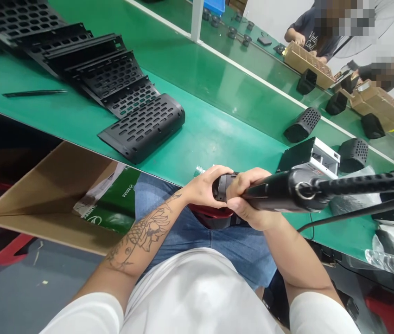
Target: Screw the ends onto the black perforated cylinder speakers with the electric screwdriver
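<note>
At the bench's near edge, my left hand [204, 186] is closed around a black part [221, 186], mostly hidden between my two hands. My right hand [251, 197] wraps around a black electric screwdriver [275, 191], which lies nearly level and has a coiled hanger and a cable running off to the right. Its tip is hidden behind my fingers, so I cannot tell whether it touches the part. Left of my hands, a curved black perforated cover [144, 125] rests on the green bench [197, 134], in front of a row of overlapping similar covers [113, 74].
A black-and-white box-shaped device [310, 155] stands right of my hands, near black perforated housings [303, 124]. A thin black strip [34, 93] lies at left. Below the bench edge is an open cardboard box [44, 195]. Across the bench, a person [308, 39] handles a cardboard tray [308, 65].
</note>
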`<state>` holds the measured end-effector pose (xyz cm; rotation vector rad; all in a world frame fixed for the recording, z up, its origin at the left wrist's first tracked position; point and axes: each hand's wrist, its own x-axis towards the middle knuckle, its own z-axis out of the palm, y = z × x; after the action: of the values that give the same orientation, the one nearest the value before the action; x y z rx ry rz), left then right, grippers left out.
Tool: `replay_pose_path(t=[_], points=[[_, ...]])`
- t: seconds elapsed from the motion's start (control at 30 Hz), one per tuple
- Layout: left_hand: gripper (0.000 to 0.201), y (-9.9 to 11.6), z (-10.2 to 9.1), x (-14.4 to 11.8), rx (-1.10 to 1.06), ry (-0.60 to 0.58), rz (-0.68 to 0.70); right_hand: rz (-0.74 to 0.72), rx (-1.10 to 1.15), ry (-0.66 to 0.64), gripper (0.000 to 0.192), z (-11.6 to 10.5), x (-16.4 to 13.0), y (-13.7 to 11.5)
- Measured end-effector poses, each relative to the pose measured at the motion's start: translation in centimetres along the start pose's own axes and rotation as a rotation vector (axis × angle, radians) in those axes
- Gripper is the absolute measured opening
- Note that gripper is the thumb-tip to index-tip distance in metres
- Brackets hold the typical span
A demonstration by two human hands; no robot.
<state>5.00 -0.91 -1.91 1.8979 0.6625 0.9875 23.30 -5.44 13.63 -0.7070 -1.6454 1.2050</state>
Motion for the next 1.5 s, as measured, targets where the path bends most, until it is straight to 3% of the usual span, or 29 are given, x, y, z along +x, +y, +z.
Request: replay_pose_path(t=[0.13, 0.27, 0.37, 0.47, 0.57, 0.67, 0.77, 0.83, 0.9, 0.97, 1.03, 1.1, 1.2, 1.3, 1.4, 1.5], points=[[0.102, 0.3, -0.1, -0.1, -0.093, 0.000, -0.038, 0.029, 0.015, 0.006, 0.046, -0.8, -1.0, 1.1], [0.104, 0.3, -0.1, 0.0, -0.079, -0.008, -0.071, -0.026, 0.034, 0.000, 0.038, -1.2, -1.4, 1.4], [0.110, -0.1, -0.2, 0.2, -0.051, -0.017, -0.083, -0.001, 0.033, 0.003, 0.045, -0.9, -1.4, 1.8], [0.112, -0.6, -0.3, 0.0, -0.020, -0.008, -0.052, 0.046, -0.010, 0.082, 0.058, -0.2, -1.4, 1.7], [0.109, -0.7, 0.3, -1.2, 0.107, 0.072, 0.012, -0.083, -0.011, 0.187, 0.054, -0.2, -1.4, 0.2], [0.113, -0.2, 2.6, -4.0, 0.379, 0.294, 0.084, -0.291, 0.016, 0.383, 0.046, -3.2, -1.9, -2.3], [0.124, 0.8, 6.7, -8.0, 0.587, 0.581, 0.068, -0.364, -0.185, 0.787, 0.048, -9.5, -3.0, -4.1], [0.117, 1.5, 9.6, -10.5, 0.621, 0.625, 0.103, -0.306, -0.432, 1.035, 0.048, -14.4, -4.0, -3.9], [0.099, 2.3, 12.0, -12.1, 0.636, 0.559, 0.179, -0.273, -0.589, 1.176, 0.051, -18.6, -5.0, -2.7], [0.081, 3.0, 13.3, -12.2, 0.646, 0.424, 0.272, -0.282, -0.629, 1.224, 0.056, -21.4, -5.8, -1.0], [0.065, 3.7, 12.9, -10.7, 0.639, 0.261, 0.396, -0.287, -0.613, 1.220, 0.062, -22.8, -6.4, 0.7], [0.055, 4.6, 11.0, -7.5, 0.658, 0.119, 0.533, -0.275, -0.583, 1.193, 0.067, -23.2, -6.8, 1.8], [0.066, 6.3, 6.6, -1.0, 0.815, -0.121, 0.586, -0.245, -0.556, 1.136, 0.066, -22.6, -7.2, 1.6], [0.097, 8.2, 3.1, 5.1, 0.891, -0.431, 0.340, -0.221, -0.484, 1.076, 0.060, -20.7, -7.7, -0.6], [0.116, 9.6, 2.4, 8.3, 0.961, -0.540, 0.100, -0.271, -0.279, 0.960, 0.051, -17.4, -8.5, -3.5], [0.113, 10.4, 3.7, 8.8, 1.062, -0.490, -0.046, -0.300, -0.076, 0.721, 0.042, -13.6, -9.2, -5.4]])
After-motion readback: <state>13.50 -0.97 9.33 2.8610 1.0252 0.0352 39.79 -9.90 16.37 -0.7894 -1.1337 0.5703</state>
